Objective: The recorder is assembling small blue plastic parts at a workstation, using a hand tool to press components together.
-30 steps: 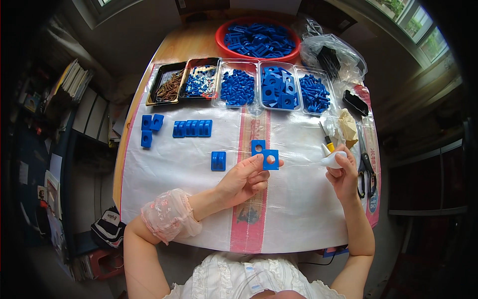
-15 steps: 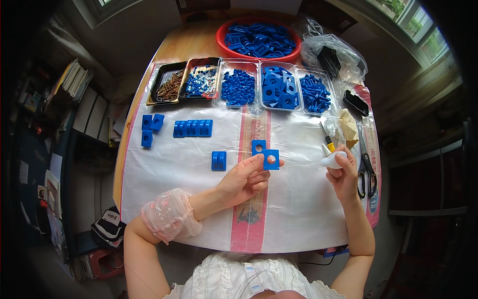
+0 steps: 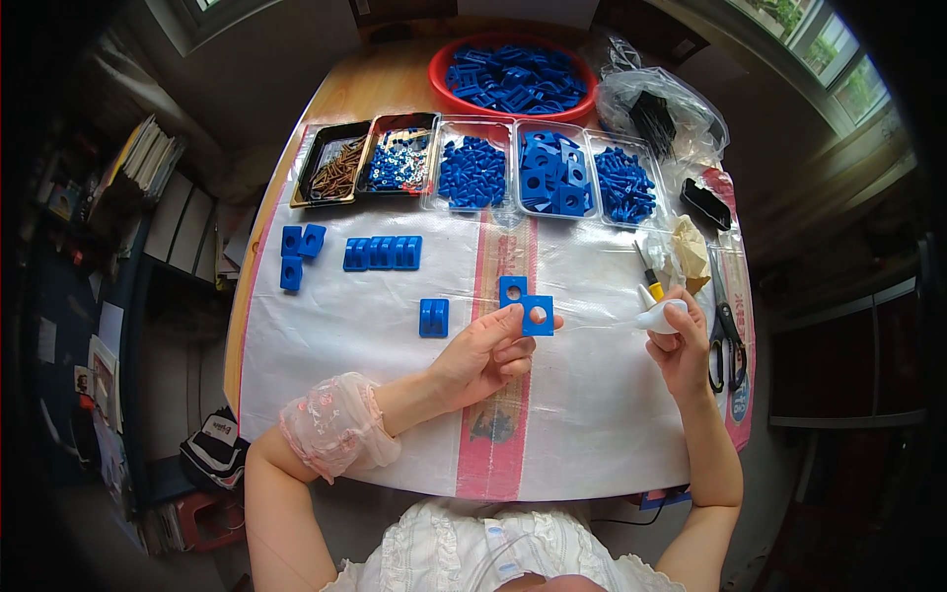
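Observation:
Between the thumb and fingers of my left hand is a flat blue square plate with a round hole. Just beyond it, partly covered by it, a second blue holed piece lies on the white sheet. My right hand is closed around a small white squeeze bottle, held apart from the plate at the right. A blue ribbed piece rests left of my left hand. Farther left are a row of joined-looking blue ribbed pieces and three blue holed blocks.
Along the back stand trays of brown screws, small metal nuts and blue parts. Behind them is a red basin heaped with blue pieces. Scissors, a screwdriver and crumpled paper lie at the right.

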{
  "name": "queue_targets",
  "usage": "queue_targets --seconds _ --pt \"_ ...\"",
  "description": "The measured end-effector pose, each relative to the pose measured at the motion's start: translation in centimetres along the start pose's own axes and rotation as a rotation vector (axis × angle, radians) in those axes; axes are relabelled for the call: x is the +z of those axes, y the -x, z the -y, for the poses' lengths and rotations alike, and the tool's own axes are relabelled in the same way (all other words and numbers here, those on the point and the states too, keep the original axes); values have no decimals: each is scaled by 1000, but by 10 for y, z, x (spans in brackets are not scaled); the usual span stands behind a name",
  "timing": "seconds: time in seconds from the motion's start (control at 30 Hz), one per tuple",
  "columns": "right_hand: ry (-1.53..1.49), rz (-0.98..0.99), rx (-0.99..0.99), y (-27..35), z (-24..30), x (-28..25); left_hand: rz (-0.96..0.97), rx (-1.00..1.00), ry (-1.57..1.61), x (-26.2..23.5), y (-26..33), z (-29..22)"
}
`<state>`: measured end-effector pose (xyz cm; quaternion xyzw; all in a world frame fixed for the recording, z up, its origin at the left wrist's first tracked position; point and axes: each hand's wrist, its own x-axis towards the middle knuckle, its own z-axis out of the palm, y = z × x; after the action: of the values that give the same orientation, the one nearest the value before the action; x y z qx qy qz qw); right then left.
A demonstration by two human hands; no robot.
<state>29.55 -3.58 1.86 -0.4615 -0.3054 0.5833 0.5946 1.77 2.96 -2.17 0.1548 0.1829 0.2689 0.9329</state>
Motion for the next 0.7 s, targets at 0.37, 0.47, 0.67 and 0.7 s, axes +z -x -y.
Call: queue_targets --seconds 0.37,0.47,0.67,0.7 --pt "-5 0 -1 0 0 1 9 2 2 0 0 0" --pt "-8 -2 -1 1 0 0 3 -1 -2 1 1 0" --pt "-6 -3 0 0 -1 -1 4 -2 2 1 0 0" --pt "-12 -2 -1 0 -1 -1 0 -1 0 1 1 0"
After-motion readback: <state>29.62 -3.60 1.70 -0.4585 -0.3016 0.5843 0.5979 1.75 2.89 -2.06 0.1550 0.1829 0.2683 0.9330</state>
